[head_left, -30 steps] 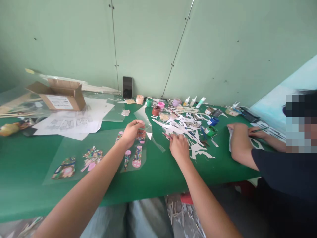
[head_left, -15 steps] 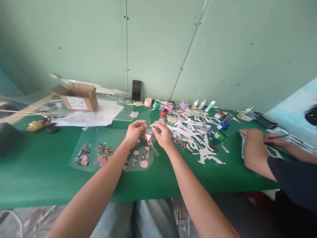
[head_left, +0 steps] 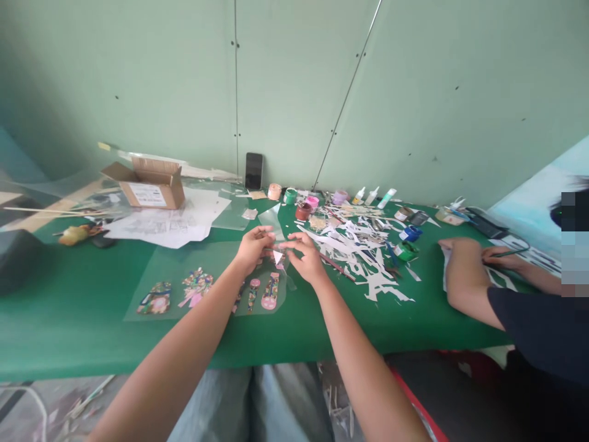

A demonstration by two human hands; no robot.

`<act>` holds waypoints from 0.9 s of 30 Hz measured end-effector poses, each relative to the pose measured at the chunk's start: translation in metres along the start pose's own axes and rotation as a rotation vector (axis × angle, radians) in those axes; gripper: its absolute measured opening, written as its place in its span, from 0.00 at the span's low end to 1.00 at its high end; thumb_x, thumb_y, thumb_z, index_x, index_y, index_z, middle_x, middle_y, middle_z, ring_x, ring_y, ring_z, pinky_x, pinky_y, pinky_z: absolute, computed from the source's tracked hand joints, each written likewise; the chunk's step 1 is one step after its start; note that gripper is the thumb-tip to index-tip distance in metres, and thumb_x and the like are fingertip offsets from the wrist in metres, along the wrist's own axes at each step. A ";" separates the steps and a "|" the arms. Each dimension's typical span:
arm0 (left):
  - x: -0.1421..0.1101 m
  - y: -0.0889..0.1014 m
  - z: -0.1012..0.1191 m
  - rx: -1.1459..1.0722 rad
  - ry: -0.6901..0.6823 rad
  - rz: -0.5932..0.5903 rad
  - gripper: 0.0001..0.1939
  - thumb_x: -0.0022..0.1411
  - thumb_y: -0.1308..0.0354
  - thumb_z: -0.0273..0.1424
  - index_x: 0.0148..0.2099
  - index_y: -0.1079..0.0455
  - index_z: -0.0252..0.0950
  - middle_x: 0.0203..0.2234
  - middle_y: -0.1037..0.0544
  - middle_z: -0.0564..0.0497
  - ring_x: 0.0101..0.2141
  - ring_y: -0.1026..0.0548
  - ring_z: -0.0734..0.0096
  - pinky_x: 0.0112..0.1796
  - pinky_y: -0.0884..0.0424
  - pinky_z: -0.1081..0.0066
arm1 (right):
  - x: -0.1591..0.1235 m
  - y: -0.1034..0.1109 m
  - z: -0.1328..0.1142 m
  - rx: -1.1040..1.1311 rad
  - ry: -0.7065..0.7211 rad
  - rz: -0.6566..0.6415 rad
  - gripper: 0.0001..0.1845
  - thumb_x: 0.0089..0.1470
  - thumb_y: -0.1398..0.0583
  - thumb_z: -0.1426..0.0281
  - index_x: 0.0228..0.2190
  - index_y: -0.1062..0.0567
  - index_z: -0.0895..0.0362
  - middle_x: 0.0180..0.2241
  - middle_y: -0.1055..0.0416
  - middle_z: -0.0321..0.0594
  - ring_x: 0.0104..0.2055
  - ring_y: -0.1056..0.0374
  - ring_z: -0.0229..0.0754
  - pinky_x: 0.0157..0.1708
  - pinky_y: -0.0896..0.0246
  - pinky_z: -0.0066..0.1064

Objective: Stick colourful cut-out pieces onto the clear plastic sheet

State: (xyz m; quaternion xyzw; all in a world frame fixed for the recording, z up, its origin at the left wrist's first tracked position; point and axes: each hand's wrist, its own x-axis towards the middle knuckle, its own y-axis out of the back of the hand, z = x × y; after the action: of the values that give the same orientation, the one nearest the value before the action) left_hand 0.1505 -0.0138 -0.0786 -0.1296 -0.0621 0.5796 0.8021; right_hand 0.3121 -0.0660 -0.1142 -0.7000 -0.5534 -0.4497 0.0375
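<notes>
My left hand (head_left: 252, 250) and my right hand (head_left: 307, 256) meet over the middle of the table, fingers bent inward in a pinch. What each holds is too small to make out. Between the fingertips shows a small white triangular piece (head_left: 277, 257), and a strip of clear film (head_left: 271, 218) appears just beyond them. Below lies a clear plastic sheet (head_left: 177, 258) with flat, colourful patterned cut-outs: a wide one (head_left: 156, 299), a ragged cluster (head_left: 197, 286), a narrow one (head_left: 253, 294) and a pink-ended one (head_left: 270, 291). My left forearm partly covers another.
White paper scraps (head_left: 363, 245) spread to the right, with paint jars (head_left: 302, 211) and glue bottles (head_left: 370, 196) behind. A phone (head_left: 254, 170) leans on the wall. An open cardboard box (head_left: 151, 187) and papers (head_left: 184, 215) sit left. At right, a co-worker's arm (head_left: 469, 273) rests on the table.
My right fingers have stretched further toward the left hand. The clear film beyond my hands shows more plainly. The view has shifted slightly.
</notes>
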 end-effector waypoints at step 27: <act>-0.005 -0.009 -0.012 0.211 -0.117 -0.320 0.20 0.43 0.28 0.35 0.37 0.27 0.33 0.21 0.26 0.56 0.18 0.32 0.80 0.21 0.32 0.77 | 0.006 -0.002 -0.009 0.128 -0.346 0.274 0.15 0.46 0.38 0.58 0.34 0.30 0.53 0.26 0.37 0.31 0.29 0.40 0.37 0.31 0.41 0.28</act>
State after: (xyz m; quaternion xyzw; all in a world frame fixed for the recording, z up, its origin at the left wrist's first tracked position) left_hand 0.1605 -0.0232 -0.0874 0.0004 -0.0672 0.4547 0.8881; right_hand 0.3051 -0.0661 -0.1051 -0.8315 -0.4787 -0.2780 0.0470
